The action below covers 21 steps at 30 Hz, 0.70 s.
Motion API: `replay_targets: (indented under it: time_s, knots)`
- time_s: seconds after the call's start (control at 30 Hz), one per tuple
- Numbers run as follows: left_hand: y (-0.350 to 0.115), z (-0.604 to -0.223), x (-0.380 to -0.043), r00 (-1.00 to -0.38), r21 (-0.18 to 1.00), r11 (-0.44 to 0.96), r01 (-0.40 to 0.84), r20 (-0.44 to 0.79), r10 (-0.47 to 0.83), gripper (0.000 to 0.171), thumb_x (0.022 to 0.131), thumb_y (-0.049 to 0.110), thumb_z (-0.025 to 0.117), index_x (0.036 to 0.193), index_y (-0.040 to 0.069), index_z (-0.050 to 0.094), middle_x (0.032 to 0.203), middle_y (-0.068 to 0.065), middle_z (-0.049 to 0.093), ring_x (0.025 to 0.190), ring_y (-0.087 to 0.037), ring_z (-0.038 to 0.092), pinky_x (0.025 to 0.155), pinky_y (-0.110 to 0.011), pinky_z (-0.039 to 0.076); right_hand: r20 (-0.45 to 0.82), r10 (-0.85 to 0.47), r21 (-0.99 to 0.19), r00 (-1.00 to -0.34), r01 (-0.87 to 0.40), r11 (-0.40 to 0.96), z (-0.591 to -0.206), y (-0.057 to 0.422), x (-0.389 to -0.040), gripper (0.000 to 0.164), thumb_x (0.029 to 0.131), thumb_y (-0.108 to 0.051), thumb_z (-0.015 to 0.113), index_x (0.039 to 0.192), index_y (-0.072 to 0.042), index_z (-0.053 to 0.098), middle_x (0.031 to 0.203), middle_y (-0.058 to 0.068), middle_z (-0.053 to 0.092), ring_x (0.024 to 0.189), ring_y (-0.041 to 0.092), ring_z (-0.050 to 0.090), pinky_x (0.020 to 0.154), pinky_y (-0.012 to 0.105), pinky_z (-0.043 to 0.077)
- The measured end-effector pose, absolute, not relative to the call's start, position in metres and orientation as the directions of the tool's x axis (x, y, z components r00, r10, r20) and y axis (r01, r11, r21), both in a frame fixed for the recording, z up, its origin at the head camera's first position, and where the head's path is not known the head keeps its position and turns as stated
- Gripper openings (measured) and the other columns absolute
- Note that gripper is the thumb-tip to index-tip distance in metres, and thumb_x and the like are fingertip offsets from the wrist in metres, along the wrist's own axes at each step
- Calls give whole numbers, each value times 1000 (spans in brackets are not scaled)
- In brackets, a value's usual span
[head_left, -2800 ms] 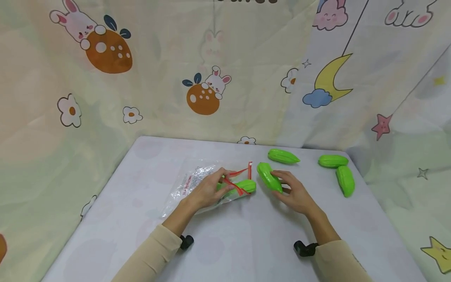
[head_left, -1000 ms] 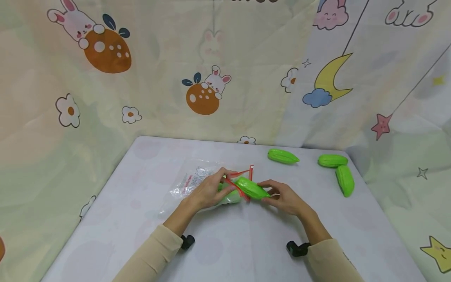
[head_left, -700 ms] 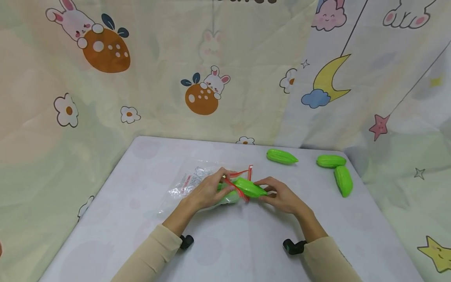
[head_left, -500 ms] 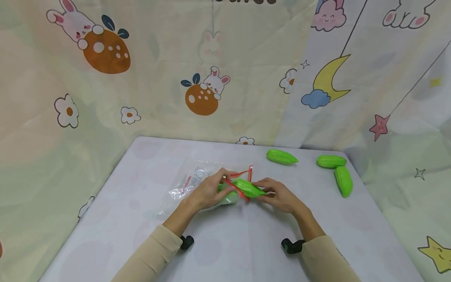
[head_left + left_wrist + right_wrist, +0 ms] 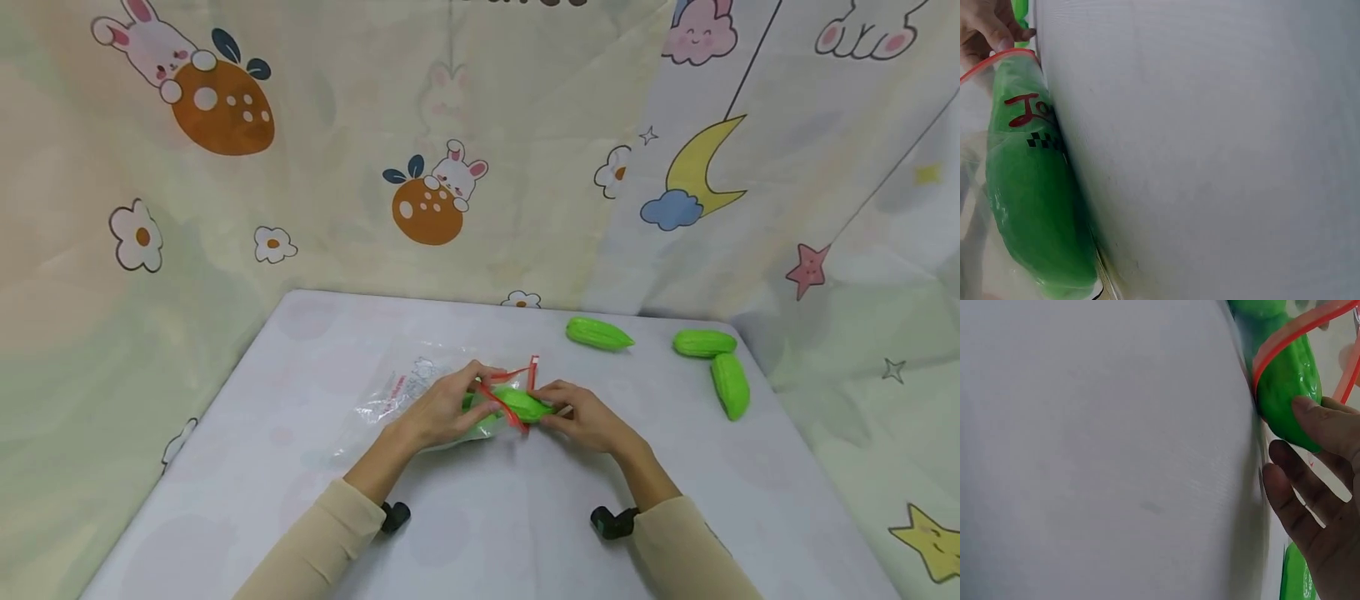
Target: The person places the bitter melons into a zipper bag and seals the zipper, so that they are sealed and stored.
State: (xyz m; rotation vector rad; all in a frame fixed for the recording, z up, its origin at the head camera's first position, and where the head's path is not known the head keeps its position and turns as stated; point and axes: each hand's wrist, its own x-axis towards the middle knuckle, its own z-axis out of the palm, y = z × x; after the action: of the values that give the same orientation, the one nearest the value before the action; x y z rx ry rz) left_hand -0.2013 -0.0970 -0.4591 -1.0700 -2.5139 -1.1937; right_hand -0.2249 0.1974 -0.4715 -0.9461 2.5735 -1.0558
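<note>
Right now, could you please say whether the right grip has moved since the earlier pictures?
Yes: in the head view, the right grip has moved left toward the bag, judged against the printed moon.

sleeves (image 5: 315, 542) (image 5: 693, 550): beige, lightly creased | wrist devices (image 5: 396, 517) (image 5: 613, 522): black, stubby, rounded, one per wrist | hands (image 5: 438, 408) (image 5: 587, 418): bare

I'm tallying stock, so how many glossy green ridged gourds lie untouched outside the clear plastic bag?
3: one gourd near the far edge of the white table; a second gourd farther right, by the corner; a third gourd in front of it. The bag may hide others.
</note>
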Motion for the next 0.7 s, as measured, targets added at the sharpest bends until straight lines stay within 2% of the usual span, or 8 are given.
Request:
replay_targets:
  time_s: [0.17, 0.3, 0.47, 0.6, 0.7]
  knots:
    - [-96, -458, -202, -747, 630, 434, 644, 394, 536, 43, 98, 30, 72, 134, 15, 52, 128, 0, 69, 105, -12, 68, 91, -32, 57, 51, -635, -665, -771, -501, 554, -471, 200, -232, 48, 95, -10, 74, 142, -14, 63, 133, 5, 66, 106, 20, 65, 87, 37, 57]
    - [-97, -460, -202, -762, 648, 437, 624, 382, 522, 40, 97, 28, 73, 126, 12, 53, 119, 1, 71, 102, -10, 69, 88, -33, 57, 21, -616, -666, -787, -471, 578, -469, 201, -235, 52, 94, -17, 76, 144, -14, 59, 137, 7, 64, 101, 19, 65, 82, 32, 56]
    - [-95, -462, -204, -771, 662, 435, 610, 369, 519, 36, 96, 28, 74, 122, 12, 53, 108, 8, 72, 97, -5, 68, 86, -32, 57, 12, -564, -659, -825, -431, 616, -467, 207, -237, 51, 97, -23, 73, 145, -17, 57, 138, 7, 61, 101, 19, 63, 81, 34, 54]
    - [-99, -463, -204, -775, 661, 452, 598, 335, 536, 39, 96, 30, 75, 125, 15, 55, 110, 7, 73, 99, -6, 67, 89, -34, 56, 43, -549, -655, -835, -438, 615, -467, 211, -241, 45, 101, -27, 68, 143, -15, 58, 136, 7, 63, 100, 20, 61, 81, 36, 53]
    - [-104, -461, -205, -774, 653, 465, 597, 317, 548, 40, 95, 30, 76, 127, 15, 57, 115, 3, 72, 102, -8, 67, 93, -35, 55, 83, -539, -646, -838, -457, 611, -467, 212, -248, 43, 102, -27, 67, 142, -13, 60, 133, 7, 64, 97, 19, 59, 78, 34, 51]
